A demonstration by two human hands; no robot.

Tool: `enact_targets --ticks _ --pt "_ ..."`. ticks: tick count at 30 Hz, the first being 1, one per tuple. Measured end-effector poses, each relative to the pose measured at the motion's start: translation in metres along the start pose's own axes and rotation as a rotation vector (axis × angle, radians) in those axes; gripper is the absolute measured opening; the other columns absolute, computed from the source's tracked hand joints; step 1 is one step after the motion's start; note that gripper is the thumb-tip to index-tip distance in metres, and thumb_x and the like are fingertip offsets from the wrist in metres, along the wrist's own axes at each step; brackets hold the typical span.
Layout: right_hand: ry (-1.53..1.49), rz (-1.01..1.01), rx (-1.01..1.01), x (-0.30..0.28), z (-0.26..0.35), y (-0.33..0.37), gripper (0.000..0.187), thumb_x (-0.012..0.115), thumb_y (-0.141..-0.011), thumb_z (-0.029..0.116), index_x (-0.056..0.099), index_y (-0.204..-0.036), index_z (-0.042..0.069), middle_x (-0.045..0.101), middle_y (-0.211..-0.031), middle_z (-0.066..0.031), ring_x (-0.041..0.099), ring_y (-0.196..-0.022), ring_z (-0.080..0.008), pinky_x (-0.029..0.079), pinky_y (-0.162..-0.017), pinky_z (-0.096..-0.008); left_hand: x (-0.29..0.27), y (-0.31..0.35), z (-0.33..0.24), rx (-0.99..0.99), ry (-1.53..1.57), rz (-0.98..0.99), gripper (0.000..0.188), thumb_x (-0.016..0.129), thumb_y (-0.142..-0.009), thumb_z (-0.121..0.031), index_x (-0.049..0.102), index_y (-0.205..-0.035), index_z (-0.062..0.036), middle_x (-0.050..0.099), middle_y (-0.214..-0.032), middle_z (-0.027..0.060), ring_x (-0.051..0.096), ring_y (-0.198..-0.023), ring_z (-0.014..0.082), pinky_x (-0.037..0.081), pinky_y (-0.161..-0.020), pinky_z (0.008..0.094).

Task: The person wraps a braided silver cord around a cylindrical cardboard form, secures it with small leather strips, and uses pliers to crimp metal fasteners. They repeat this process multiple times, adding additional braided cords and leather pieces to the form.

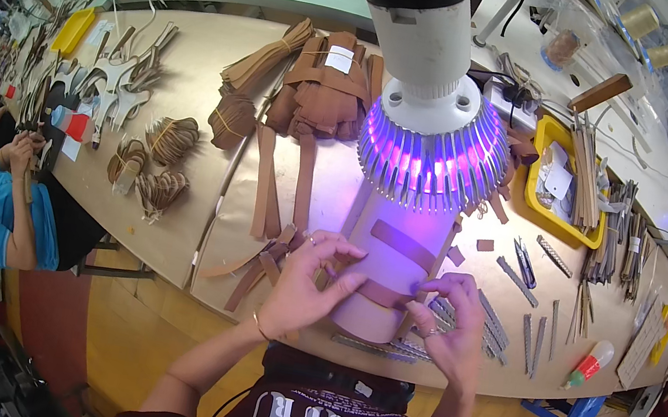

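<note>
Currently, left hand (305, 285): thumb at the left end of the lower brown strip (382, 294), fingers spread, unclenched.
Right hand (452, 324): thumb and forefinger by its right end; whether they pinch it, I cannot tell.
Lower brown strip: across the rounded form (369, 320), nearer the person than the upper brown strip (402, 247).
Purple-lit lamp (431, 154): above the form's far end.

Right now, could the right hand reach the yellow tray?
Probably yes: between the right hand and the yellow tray lie only low things like the grey strip; the lamp is further left.
</note>
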State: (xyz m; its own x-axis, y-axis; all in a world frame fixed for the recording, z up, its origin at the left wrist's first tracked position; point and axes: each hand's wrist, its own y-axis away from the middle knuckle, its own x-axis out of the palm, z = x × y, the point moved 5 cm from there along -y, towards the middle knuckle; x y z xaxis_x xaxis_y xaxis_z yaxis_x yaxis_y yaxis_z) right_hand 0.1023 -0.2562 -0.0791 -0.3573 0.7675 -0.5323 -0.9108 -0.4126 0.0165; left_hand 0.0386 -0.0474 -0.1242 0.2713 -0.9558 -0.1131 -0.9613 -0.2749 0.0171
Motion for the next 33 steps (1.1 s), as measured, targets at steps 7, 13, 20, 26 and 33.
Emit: enact_targets --ticks 7,13,20,26,33 --pt "0.066 0.019 -0.014 0.021 0.019 -0.003 0.022 0.078 -0.078 0.016 0.062 -0.086 0.003 0.054 -0.092 -0.0088 0.055 -0.089 -0.0236 0.045 -0.079 -0.0346 0.001 0.002 -0.015 -0.01 -0.136 0.098 0.014 0.071 -0.086 -0.013 0.066 -0.093 -0.0031 0.06 -0.095 0.0042 0.056 -0.08 0.0143 0.044 -0.063 0.0259" --pt "0.181 0.008 -0.065 0.023 0.03 -0.009 0.023 0.077 -0.078 0.014 0.06 -0.088 0.003 0.052 -0.091 -0.0091 0.053 -0.086 -0.0235 0.042 -0.08 -0.0334 -0.015 -0.01 0.0 -0.156 -0.016 0.092 0.017 0.072 -0.084 -0.013 0.065 -0.095 -0.0024 0.06 -0.083 0.0028 0.054 -0.073 0.0123 0.043 -0.061 0.0243" --pt "0.038 -0.097 -0.025 0.019 0.024 -0.003 0.028 0.079 -0.079 0.024 0.062 -0.095 0.007 0.052 -0.096 -0.0077 0.05 -0.09 -0.0242 0.039 -0.082 -0.0366 -0.066 -0.066 0.034 0.136 -0.363 -0.382 0.027 0.075 -0.08 -0.015 0.066 -0.103 -0.0029 0.063 -0.087 0.0089 0.06 -0.075 0.0192 0.048 -0.066 0.0325" --pt "0.051 -0.164 0.031 0.003 0.022 -0.001 0.021 0.077 -0.08 0.02 0.064 -0.089 0.006 0.053 -0.094 -0.0065 0.049 -0.088 -0.0224 0.04 -0.078 -0.0337 -0.084 -0.115 0.049 0.067 -0.76 -0.498 0.026 0.076 -0.079 -0.02 0.07 -0.098 -0.0028 0.066 -0.083 0.0086 0.06 -0.07 0.0201 0.047 -0.063 0.0302" --pt "-0.014 -0.13 -0.064 -0.008 0.036 -0.019 0.017 0.073 -0.084 0.016 0.065 -0.089 0.002 0.056 -0.082 -0.0041 0.052 -0.074 -0.0157 0.042 -0.068 -0.0284 -0.073 -0.103 0.011 0.19 -0.47 -0.387 0.014 0.077 -0.078 -0.013 0.07 -0.086 -0.004 0.066 -0.083 0.0067 0.062 -0.074 0.0206 0.049 -0.066 0.0338"
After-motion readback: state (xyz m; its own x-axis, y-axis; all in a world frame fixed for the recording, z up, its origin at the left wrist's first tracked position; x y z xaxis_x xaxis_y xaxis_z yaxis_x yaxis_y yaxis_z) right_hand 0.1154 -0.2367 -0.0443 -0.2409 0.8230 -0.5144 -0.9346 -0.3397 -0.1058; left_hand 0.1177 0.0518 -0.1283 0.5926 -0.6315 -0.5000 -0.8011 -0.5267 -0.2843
